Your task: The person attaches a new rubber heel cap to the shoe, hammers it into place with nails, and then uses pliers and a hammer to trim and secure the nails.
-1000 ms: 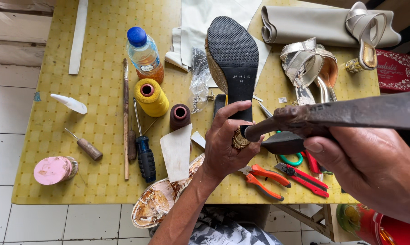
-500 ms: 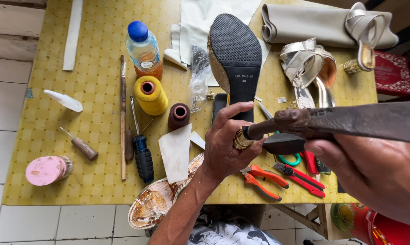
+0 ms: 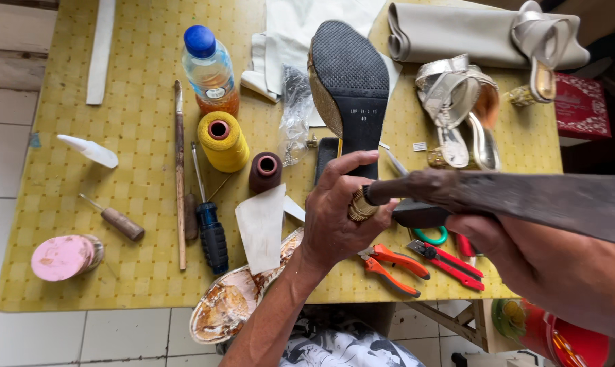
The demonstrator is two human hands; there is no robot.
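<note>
**Wedge shoe held sole-up over table, both hands on it**

Wedge shoe [image 3: 351,85] stands heel-down, black textured sole facing cam, glittery gold edge on its left side; toe end points away, over white sheets [image 3: 294,34] at table's far edge. Left hand [image 3: 334,211] wraps the heel end w/ thumb and fingers closed round it, a gold ring on one finger. Right hand [image 3: 518,255] comes in from the right, closed on a dark tool handle [image 3: 419,214]; the long dark tool [image 3: 498,194] lies across the view w/ its tip touching the shoe by the left hand's fingers.

Just under hands: orange pliers [image 3: 392,265] and red-handled cutters [image 3: 450,261] on yellow checked table [image 3: 117,272]. Left of shoe: brown thread spool [image 3: 265,170], yellow thread cone [image 3: 222,139], blue-cap bottle [image 3: 210,68], black-grip screwdriver [image 3: 209,224], thin stick [image 3: 179,170]. Near table's left corner: pink round tin [image 3: 62,257], wooden-handled awl [image 3: 113,217]. Far right: silver strappy sandals [image 3: 460,112] and a grey roll of material [image 3: 450,34].
</note>
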